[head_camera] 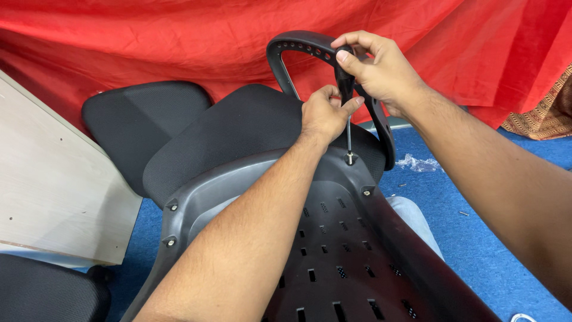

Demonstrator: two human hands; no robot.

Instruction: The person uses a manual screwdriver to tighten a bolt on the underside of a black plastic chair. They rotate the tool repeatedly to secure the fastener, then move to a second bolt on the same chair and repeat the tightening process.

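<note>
Hands meet at a screwdriver (347, 113): the right hand (381, 68) is closed over its black handle from above, while the left hand (325, 113) pinches the lower handle, steadying the upright shaft. Its tip sits in a screw (351, 158) on the black chair shell (333, 238), just below both hands. An armrest loop (298, 45) rises behind them. Crumpled clear plastic (420, 163) lies on the blue floor (476, 238), right of the chair.

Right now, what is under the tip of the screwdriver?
The screwdriver tip sits on a silver screw in the black plastic chair shell. Whatever the screw goes into is hidden beneath that shell.
</note>
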